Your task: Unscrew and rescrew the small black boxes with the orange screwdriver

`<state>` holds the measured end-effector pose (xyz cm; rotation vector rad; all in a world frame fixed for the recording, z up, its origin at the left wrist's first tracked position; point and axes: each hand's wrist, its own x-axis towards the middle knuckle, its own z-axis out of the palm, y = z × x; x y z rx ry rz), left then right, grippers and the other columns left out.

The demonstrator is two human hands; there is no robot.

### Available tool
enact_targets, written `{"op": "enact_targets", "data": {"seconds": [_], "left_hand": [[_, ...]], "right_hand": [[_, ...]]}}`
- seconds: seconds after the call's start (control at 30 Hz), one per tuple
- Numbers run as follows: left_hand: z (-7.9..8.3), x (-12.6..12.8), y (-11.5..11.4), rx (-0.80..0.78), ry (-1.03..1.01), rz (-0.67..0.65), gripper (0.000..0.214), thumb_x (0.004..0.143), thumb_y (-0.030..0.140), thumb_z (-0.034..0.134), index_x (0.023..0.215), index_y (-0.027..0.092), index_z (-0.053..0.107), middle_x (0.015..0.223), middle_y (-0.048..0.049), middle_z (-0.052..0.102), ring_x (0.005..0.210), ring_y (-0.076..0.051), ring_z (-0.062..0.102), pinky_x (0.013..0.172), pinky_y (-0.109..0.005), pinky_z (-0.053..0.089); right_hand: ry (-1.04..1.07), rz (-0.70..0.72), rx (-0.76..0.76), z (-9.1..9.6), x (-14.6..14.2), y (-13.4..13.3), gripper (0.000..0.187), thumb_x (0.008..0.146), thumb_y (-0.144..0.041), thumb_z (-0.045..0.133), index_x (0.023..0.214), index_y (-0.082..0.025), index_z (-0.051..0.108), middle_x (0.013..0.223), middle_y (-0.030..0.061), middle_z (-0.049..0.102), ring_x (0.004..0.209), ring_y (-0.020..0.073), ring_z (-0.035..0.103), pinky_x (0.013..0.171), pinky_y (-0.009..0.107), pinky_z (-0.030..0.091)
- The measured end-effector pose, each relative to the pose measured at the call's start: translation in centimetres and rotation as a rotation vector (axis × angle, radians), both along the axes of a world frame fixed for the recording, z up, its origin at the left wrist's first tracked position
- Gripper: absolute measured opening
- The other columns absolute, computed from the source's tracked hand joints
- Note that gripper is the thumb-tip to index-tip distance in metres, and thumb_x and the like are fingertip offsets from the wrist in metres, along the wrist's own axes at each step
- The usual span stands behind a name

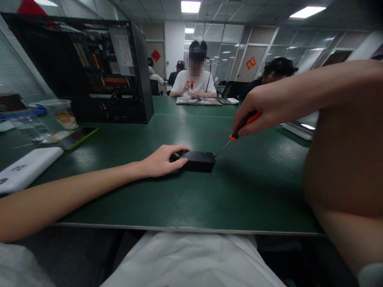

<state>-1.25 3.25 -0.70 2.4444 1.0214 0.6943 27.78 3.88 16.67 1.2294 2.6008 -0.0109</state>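
A small black rectangular box (200,160) lies on the green table (191,199) in front of me. My left hand (166,160) grips its left end, thumb on the near side and fingers over the far side. In my right hand (254,109) is a screwdriver (234,136) with a red and black handle, held at a slant. Its thin metal shaft points down to the left, and the tip meets the box's right end. Whether the tip sits in a screw is too small to tell.
An open black computer case (119,79) stands at the back left. Nearer are a phone with a green edge (79,137), a white power-bank-like block (30,167) and a plastic cup (61,113). Across the table a person (194,79) works over a flat panel (199,102).
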Motion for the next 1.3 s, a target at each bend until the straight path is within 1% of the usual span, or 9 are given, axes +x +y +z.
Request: {"op": "enact_targets", "data": {"seconds": [0.17,0.33,0.53,0.7,0.87,1.0,1.13,1.2,1.3], "left_hand": [[0.1,-0.1,-0.1,0.002,0.011,-0.005,0.05,0.094,0.047,0.057,0.13,0.014,0.065,0.113,-0.0097,0.074,0.089,-0.021,0.069,0.085,-0.032,0.053],[0.3,0.3,-0.4,-0.042,-0.017,-0.025,0.047,0.094,0.044,0.058,0.132,0.016,0.064,0.119,-0.0081,0.072,0.097,-0.021,0.068,0.088,-0.029,0.052],[0.3,0.7,-0.7,-0.099,-0.055,-0.057,0.053,0.089,0.049,0.068,0.131,0.018,0.064,0.122,-0.0071,0.071,0.106,-0.023,0.067,0.093,-0.031,0.051],[0.5,0.6,-0.6,-0.132,-0.056,-0.048,0.054,0.088,0.051,0.07,0.13,0.018,0.065,0.123,-0.0068,0.071,0.108,-0.025,0.067,0.094,-0.032,0.05],[0.5,0.4,-0.4,-0.152,-0.055,-0.028,0.055,0.086,0.051,0.072,0.13,0.019,0.066,0.121,-0.0052,0.072,0.108,-0.025,0.067,0.094,-0.032,0.049],[0.4,0.3,-0.4,-0.163,-0.07,-0.032,0.054,0.085,0.051,0.072,0.129,0.02,0.067,0.118,-0.0043,0.072,0.105,-0.024,0.067,0.094,-0.032,0.049],[0.4,0.4,-0.4,-0.166,-0.08,-0.034,0.055,0.085,0.051,0.072,0.128,0.019,0.067,0.119,-0.005,0.072,0.105,-0.024,0.067,0.095,-0.033,0.049],[0.4,0.4,-0.4,-0.162,-0.077,-0.035,0.055,0.085,0.052,0.072,0.129,0.019,0.066,0.12,-0.0053,0.072,0.106,-0.025,0.067,0.095,-0.033,0.049],[0.4,0.3,-0.4,-0.154,-0.066,-0.027,0.055,0.085,0.052,0.071,0.129,0.019,0.066,0.121,-0.0056,0.072,0.108,-0.025,0.067,0.095,-0.033,0.05]], "right_hand": [[0.001,0.023,0.003,-0.3,-0.2,0.2,0.029,0.091,-0.039,0.063,0.109,-0.024,0.08,0.091,0.0013,0.078,0.064,0.0093,0.062,0.058,0.022,0.044],[0.049,0.052,-0.001,-0.6,-0.9,0.4,0.028,0.09,-0.039,0.065,0.105,-0.02,0.08,0.084,0.0,0.077,0.066,0.0084,0.062,0.063,0.023,0.043],[0.049,0.101,-0.025,-0.5,-1.8,0.2,0.028,0.092,-0.04,0.064,0.106,-0.022,0.08,0.089,-0.0006,0.077,0.068,0.0089,0.064,0.065,0.023,0.044],[0.034,0.078,0.023,-0.5,-2.5,-0.4,0.032,0.091,-0.045,0.063,0.107,-0.023,0.079,0.088,-0.0016,0.077,0.067,0.0083,0.063,0.063,0.023,0.042],[0.109,0.113,0.003,-1.2,-1.6,1.1,0.031,0.09,-0.042,0.066,0.104,-0.018,0.08,0.09,0.0006,0.077,0.072,0.0101,0.067,0.064,0.023,0.045],[0.224,0.241,0.003,-3.0,0.9,2.5,0.04,0.091,-0.051,0.064,0.099,-0.016,0.081,0.087,0.0037,0.077,0.067,0.0116,0.066,0.06,0.024,0.047],[0.357,0.3,0.128,-5.9,3.6,1.7,0.042,0.094,-0.055,0.06,0.097,-0.018,0.08,0.084,0.0047,0.077,0.065,0.0126,0.067,0.058,0.026,0.047],[0.381,0.362,0.234,-7.8,4.7,0.9,0.039,0.097,-0.051,0.057,0.095,-0.02,0.08,0.082,0.0039,0.076,0.063,0.0124,0.066,0.057,0.026,0.046],[0.404,0.516,0.522,-10.8,6.0,0.4,0.034,0.098,-0.043,0.057,0.086,-0.017,0.076,0.074,0.0042,0.074,0.058,0.012,0.063,0.055,0.026,0.042]]}}
